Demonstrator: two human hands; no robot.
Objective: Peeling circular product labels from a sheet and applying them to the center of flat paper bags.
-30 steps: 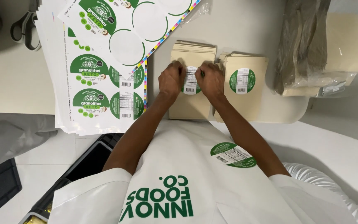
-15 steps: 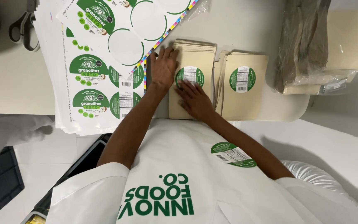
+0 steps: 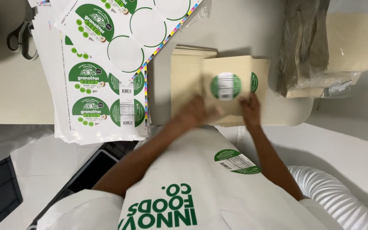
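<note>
My left hand (image 3: 194,111) and right hand (image 3: 251,110) both pinch the near edge of a labelled pouch (image 3: 226,85), fingers closed on it, though motion blur hides the left grip's detail. The pouch hangs between the bare pouch stack (image 3: 186,76) on the left and the labelled stack (image 3: 260,81) on the right, half over the latter. Risk, as I judge it: the pouch lands skewed and the stack fans out, or slides toward the worktop (image 3: 286,111) edge. Label sheets (image 3: 103,85) lie just left; a sleeve could drag them. Spare label (image 3: 236,160) on my apron may peel off.
</note>
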